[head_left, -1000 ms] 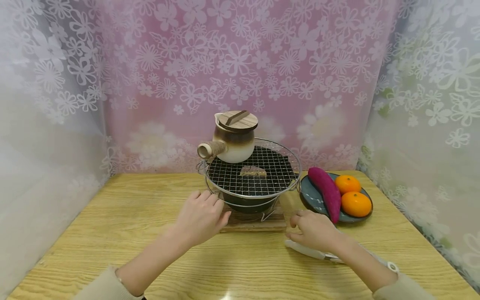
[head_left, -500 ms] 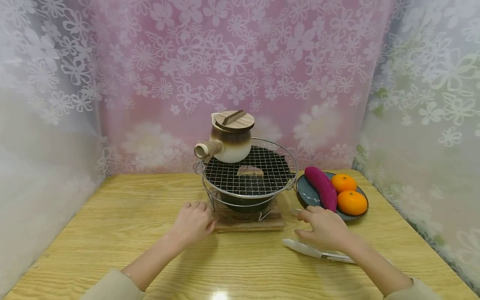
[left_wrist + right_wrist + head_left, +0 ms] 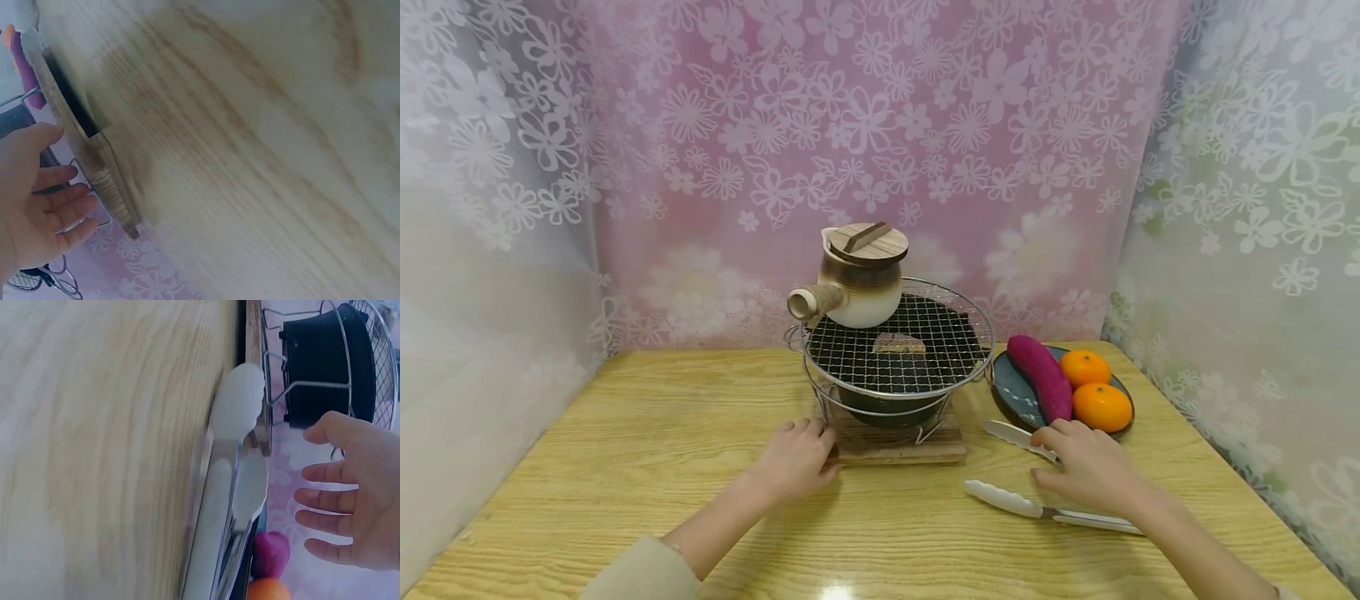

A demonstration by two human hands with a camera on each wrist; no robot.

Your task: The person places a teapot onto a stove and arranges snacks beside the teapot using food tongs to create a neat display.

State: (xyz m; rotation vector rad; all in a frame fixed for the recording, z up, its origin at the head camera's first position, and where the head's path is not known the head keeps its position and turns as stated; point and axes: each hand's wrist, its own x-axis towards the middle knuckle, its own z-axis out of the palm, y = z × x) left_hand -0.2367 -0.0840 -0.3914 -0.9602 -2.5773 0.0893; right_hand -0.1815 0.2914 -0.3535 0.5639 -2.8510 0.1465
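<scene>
My left hand (image 3: 797,458) is by the left front corner of a wooden board (image 3: 902,452), fingers loosely bent and holding nothing; whether it touches the board I cannot tell. The left wrist view shows its palm and spread fingers (image 3: 75,206) beside the board's edge. On the right, my right hand (image 3: 1086,467) hovers over a pair of tongs (image 3: 1003,497) with white tips, lying spread on the table. Nothing is in its grasp, and the right wrist view shows its fingers (image 3: 328,500) extended and apart. Part of the tongs is hidden under the hand and forearm.
On the board stands a black stove (image 3: 887,407) in a wire stand, topped by a round grill net (image 3: 925,367). A lidded clay pot (image 3: 865,292) sits on the net. Right of it, a dark plate (image 3: 1015,392) holds a purple sweet potato (image 3: 1041,375) and two oranges (image 3: 1101,407).
My right hand has moved right, away from the board, revealing more of the tongs. The left hand has dropped lower, down to the board's corner. The head view has shifted slightly.
</scene>
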